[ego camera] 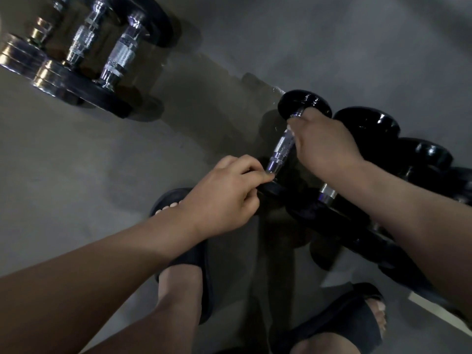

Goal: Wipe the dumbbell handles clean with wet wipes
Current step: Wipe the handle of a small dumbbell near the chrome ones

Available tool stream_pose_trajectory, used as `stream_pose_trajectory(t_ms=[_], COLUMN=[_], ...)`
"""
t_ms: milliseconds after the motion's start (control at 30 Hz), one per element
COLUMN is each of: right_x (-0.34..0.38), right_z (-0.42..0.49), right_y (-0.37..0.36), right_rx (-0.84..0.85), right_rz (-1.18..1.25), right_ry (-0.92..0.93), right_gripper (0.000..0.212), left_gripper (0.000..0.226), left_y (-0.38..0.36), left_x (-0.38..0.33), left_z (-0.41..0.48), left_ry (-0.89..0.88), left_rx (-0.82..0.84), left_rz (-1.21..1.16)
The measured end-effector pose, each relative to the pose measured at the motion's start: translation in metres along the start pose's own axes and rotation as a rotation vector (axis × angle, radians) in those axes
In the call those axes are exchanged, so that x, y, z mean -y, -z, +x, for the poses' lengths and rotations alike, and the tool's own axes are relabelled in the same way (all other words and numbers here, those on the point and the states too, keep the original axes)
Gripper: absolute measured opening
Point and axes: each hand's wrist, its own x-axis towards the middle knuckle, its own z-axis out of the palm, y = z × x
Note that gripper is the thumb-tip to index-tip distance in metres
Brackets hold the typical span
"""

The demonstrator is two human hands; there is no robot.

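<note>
Head view: black dumbbell (305,102) down at the grey floor (102,175), just before two feet in black slippers (198,256). Round the upper part of its chrome handle (281,146), the right hand (324,144), fingers curled tight. At the handle's near end, the left hand (224,190), bent fingers pinching, touching the near weight. More black dumbbells (367,126) just beside, at right; chrome dumbbells (84,47) well apart, far left.

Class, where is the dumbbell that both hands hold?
Head view, right of centre: the dumbbell lies between the left hand at its lower end and the right hand on its handle, beside the row of black dumbbells.
</note>
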Motion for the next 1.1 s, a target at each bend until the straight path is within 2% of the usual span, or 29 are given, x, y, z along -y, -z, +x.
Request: stream_pose_trajectory(t_ms=[100, 200, 300, 467, 600, 767, 900, 967, 1033, 1100], right_x=[0.003, 0.008, 0.002, 0.002, 0.022, 0.008, 0.018, 0.015, 0.005, -0.005], right_z=[0.000, -0.016, -0.018, 0.005, -0.002, 0.012, -0.017, -0.022, -0.013, -0.004], right_y=[-0.005, -0.009, 0.000, 0.010, 0.014, 0.022, 0.017, 0.021, 0.021, 0.015], right_rx=[-0.035, -0.011, 0.070, 0.093, 0.236, 0.193, 0.266, 0.302, 0.240, 0.105], right_rz=[0.030, 0.091, 0.032, -0.096, -0.139, -0.119, 0.021, 0.041, 0.033, 0.061], right_ry=[-0.062, 0.129, 0.301, 0.017, 0.192, 0.054, 0.354, 0.444, 0.399, 0.246], right_gripper=[0.017, 0.017, 0.017, 0.014, 0.017, 0.016, 0.014, 0.017, 0.016, 0.015], left_gripper=[0.038, 0.036, 0.034, 0.034, 0.034, 0.032, 0.031, 0.031, 0.029, 0.030], left_y=[0.001, 0.003, 0.002, 0.002, 0.003, 0.003, 0.005, 0.005, 0.005, 0.004], left_x=[-0.002, 0.000, 0.001, -0.002, -0.001, -0.001, -0.002, -0.003, -0.006, -0.008], left_z=[-0.003, -0.005, -0.002, 0.003, 0.002, 0.003, 0.003, 0.003, 0.004, 0.005], left_ry=[0.027, 0.062, 0.061, 0.087, 0.085, 0.105, 0.112, 0.117, 0.118, 0.129], left_rx=[-0.005, 0.000, 0.000, 0.008, 0.014, 0.001, 0.018, 0.012, 0.000, -0.007], left_rz=[-0.039, -0.065, -0.060, -0.075, -0.094, -0.104, -0.091, -0.081, -0.074, -0.066])
